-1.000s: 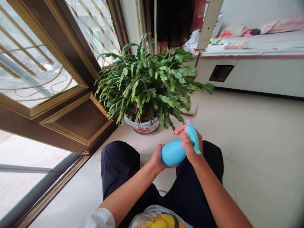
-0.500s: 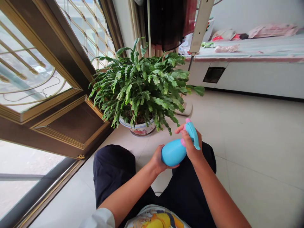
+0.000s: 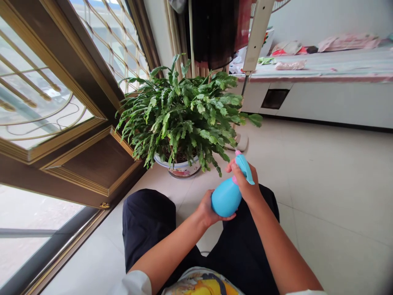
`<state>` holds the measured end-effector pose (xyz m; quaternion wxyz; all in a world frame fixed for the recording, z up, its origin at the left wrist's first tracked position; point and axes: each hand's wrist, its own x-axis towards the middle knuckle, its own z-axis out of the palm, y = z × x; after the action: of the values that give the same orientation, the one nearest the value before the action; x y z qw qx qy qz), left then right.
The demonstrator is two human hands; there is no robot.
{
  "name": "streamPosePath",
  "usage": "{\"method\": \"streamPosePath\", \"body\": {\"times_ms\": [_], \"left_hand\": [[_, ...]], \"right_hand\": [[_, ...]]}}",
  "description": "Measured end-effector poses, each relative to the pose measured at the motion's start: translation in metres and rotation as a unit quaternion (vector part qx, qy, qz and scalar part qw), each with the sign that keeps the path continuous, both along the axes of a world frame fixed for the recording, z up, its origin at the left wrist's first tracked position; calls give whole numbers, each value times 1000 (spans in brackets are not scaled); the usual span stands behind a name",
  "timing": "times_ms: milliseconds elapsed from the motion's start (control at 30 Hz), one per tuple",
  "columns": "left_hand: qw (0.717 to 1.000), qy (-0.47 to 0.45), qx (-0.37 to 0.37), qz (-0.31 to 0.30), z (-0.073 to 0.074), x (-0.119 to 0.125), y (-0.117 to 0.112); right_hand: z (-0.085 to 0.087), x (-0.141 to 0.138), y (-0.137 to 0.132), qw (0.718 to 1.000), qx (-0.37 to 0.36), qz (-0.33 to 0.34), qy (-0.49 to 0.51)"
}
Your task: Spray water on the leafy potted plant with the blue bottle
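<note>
A light blue spray bottle [image 3: 225, 196] with a blue and pink trigger head sits between both hands above my dark-trousered knees. My left hand [image 3: 206, 212] cups the bottle's round base from below, fingers curled under it. My right hand [image 3: 245, 186] is wrapped round the neck and trigger head, nozzle pointing toward the plant. A bushy green potted plant [image 3: 187, 112] in a white patterned pot [image 3: 181, 168] stands on the floor just beyond the nozzle, its nearest leaves a short way from my right hand.
A brown and gold framed window and door [image 3: 82, 159] run along the left. A white platform [image 3: 322, 90] with scattered bags stands at the back right. A white stand pole [image 3: 256, 37] and dark curtain rise behind the plant. Pale tiled floor [image 3: 331, 172] spreads to the right.
The bottle has tilted more upright and shifted slightly toward the plant, with both hands still on it. The view has drifted a little.
</note>
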<state>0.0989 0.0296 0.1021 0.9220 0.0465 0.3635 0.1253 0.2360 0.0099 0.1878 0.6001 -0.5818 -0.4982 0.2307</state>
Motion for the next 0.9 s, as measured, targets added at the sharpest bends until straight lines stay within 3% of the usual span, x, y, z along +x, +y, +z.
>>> {"method": "streamPosePath", "body": {"times_ms": [467, 900], "left_hand": [[999, -33, -15, -5, 21, 12, 7], [998, -53, -35, 4, 20, 17, 16]], "right_hand": [[18, 10, 21, 1000, -22, -3, 14], [26, 12, 30, 999, -39, 12, 16]]}}
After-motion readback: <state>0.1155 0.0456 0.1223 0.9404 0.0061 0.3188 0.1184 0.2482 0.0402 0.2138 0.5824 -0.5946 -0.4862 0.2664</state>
